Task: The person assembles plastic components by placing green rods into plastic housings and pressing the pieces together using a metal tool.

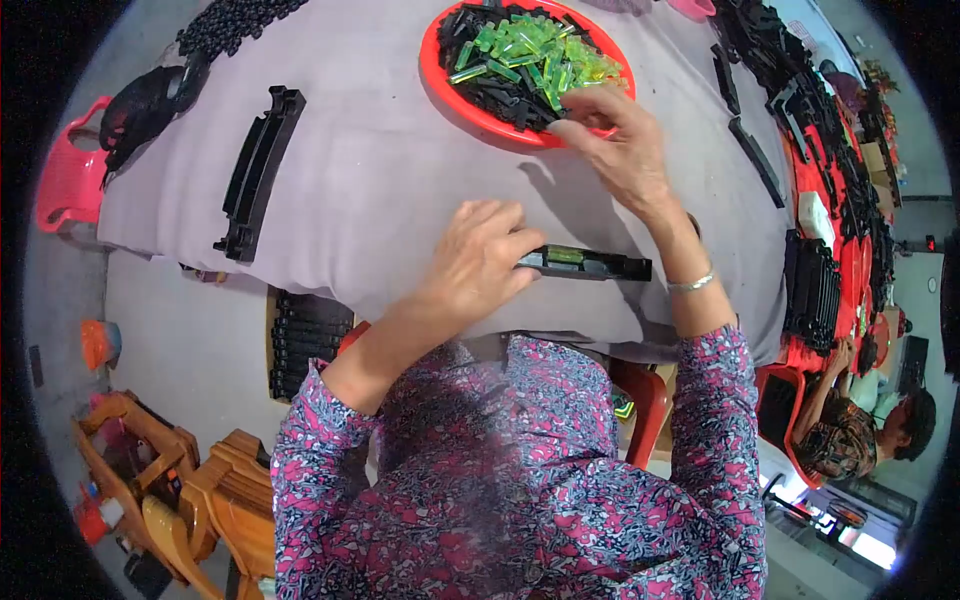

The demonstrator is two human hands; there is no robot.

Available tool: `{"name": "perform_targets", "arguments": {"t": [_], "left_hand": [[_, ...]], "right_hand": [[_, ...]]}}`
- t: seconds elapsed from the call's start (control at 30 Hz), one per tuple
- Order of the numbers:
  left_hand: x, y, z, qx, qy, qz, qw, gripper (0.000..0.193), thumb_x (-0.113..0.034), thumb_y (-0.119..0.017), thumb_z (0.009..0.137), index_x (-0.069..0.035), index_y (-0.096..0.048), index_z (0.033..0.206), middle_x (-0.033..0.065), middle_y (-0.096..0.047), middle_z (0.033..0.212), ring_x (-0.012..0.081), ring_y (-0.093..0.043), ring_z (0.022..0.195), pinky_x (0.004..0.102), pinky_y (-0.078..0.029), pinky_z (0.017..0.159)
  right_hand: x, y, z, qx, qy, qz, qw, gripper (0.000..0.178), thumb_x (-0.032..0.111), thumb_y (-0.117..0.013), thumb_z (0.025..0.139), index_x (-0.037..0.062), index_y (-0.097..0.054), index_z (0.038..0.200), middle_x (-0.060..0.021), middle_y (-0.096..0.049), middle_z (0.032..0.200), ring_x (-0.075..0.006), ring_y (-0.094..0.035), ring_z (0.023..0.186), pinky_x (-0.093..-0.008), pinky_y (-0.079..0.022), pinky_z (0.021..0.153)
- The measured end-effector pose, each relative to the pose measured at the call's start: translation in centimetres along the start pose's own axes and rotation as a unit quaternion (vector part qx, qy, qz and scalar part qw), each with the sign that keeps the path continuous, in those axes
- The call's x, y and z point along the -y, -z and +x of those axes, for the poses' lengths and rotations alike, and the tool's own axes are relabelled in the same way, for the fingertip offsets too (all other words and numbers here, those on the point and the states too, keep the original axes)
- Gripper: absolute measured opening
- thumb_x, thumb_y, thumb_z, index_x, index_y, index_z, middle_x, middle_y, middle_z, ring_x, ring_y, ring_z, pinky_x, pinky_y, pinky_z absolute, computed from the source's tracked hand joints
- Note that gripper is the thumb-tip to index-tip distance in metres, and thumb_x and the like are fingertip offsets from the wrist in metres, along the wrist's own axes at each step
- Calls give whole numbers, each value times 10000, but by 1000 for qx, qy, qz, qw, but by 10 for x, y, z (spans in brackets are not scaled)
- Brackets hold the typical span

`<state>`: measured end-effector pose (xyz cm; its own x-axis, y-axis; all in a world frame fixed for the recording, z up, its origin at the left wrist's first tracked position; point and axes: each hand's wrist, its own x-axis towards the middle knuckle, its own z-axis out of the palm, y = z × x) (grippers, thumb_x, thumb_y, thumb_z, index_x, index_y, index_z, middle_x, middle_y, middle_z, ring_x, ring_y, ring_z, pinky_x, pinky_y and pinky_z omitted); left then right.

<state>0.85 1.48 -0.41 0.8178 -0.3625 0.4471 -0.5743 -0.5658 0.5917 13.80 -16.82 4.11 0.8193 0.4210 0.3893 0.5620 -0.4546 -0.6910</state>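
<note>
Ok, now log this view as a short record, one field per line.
Left hand: holds a long black housing by its left end
Housing insert: a green piece showing inside
Right hand: at the near rim of the red bowl; whether it grips anything is unclear
Bowl contents: translucent green sticks, small black parts
Cloth: pale; a second black housing lies left
Nearby: another person, far right

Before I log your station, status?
Left hand gripping black bar, green piece inside. Right hand at red tray's rim, grip unclear. Second bar off left, not blocking.
</note>
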Motion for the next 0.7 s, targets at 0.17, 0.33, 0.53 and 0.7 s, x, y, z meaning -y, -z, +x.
{"name": "perform_targets", "arguments": {"t": [0.17,0.33,0.53,0.7], "left_hand": [[2,-2,-1,-5,-9,-4,1000,264,-145,-781,689,-74,-684,924,71,-545,868,265,-564,886,420,-417,814],[1,0,0,1,-4,-5,1000,256,-142,-775,690,-74,-688,920,70,-540,868,264,-561,885,419,-415,816],[2,0,1,4,-1,-5,1000,247,-141,-772,691,-66,-688,911,71,-537,852,264,-560,878,417,-414,815],[1,0,1,0,-2,-1,1000,235,-156,-766,700,-65,-688,902,69,-541,841,261,-560,870,414,-415,811]], "right_hand": [[7,-30,12,42,62,-116,990,431,288,-819,718,43,-686,1047,-159,-596,925,-369,-606,876,-448,-516,781],[1,-35,9,55,94,-215,971,396,283,-784,761,34,-698,1057,-145,-610,954,-354,-605,944,-455,-499,807],[1,-37,4,31,80,-224,971,349,337,-755,783,80,-727,1016,-107,-624,928,-310,-603,925,-453,-461,815],[12,-43,6,16,111,-307,945,308,368,-749,793,99,-729,941,-79,-628,886,-280,-596,889,-434,-435,779]]}}
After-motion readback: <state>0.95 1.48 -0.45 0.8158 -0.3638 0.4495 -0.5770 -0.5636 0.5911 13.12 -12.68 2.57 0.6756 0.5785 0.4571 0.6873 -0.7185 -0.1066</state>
